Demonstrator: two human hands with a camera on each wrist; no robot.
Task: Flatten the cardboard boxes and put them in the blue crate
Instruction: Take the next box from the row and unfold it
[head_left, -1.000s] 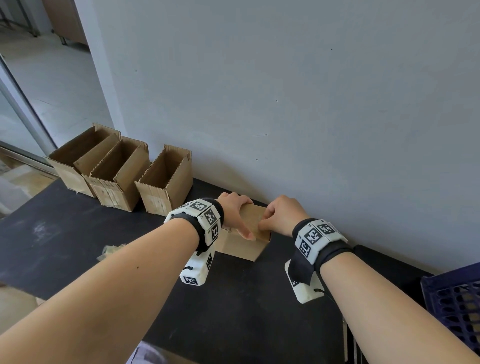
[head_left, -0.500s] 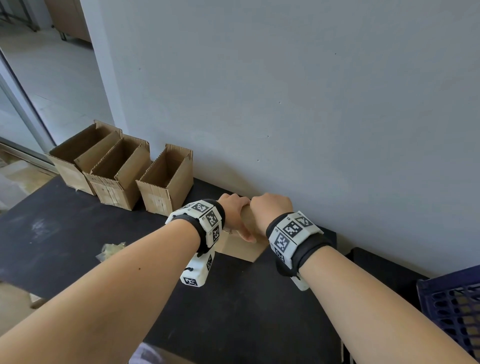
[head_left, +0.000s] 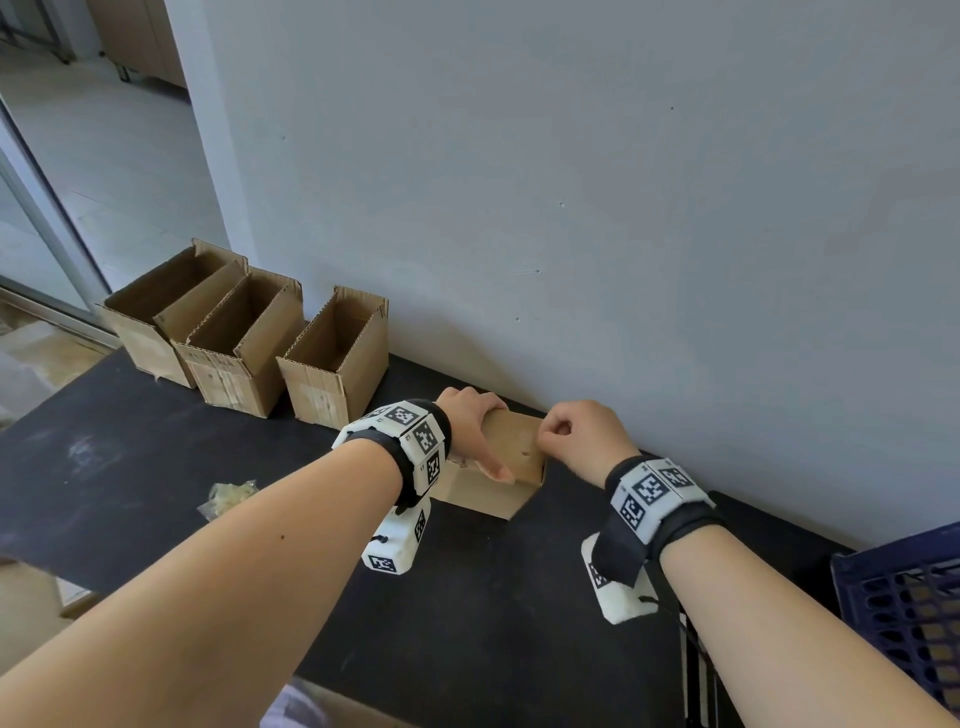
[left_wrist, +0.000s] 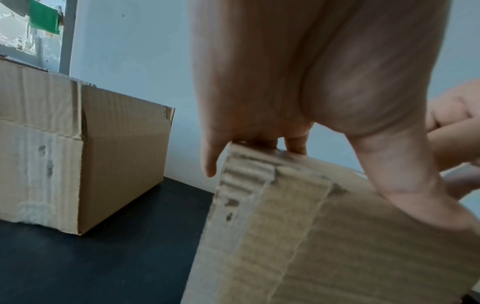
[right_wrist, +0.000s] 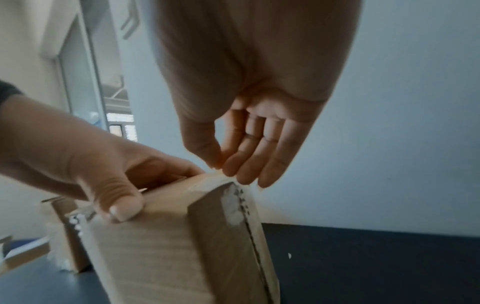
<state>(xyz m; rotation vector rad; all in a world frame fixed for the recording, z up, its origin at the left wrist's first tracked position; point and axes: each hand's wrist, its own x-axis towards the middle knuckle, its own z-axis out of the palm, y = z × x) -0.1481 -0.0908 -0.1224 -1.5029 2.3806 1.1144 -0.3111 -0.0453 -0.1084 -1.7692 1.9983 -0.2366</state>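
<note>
Our left fingers (head_left: 470, 410) curl over the far edge of the small box (head_left: 511, 452), thumb (head_left: 493, 467) laid flat across its top, so our left hand (head_left: 467, 431) grips it. Our right hand (head_left: 582, 434) is bent at the box's right end, thumb and fingertips (right_wrist: 233, 166) meeting at the top corner; whether they pinch a strip of tape or only touch the cardboard we cannot tell. Half a second ago our right hand lay pressed against the left over the box; now it sits apart, to the right, with bare box top between the two. The box stays on the worktop (head_left: 467, 623) by the wall. The head view alone shows three open boxes (head_left: 332, 358) left of our left fingers and the blue crate (head_left: 904, 597) well right of our right fingers. The right wrist view alone shows torn white tape (right_wrist: 233, 205) down the box's end seam; the left wrist view shows its ragged corrugated edge (left_wrist: 241, 170).
</note>
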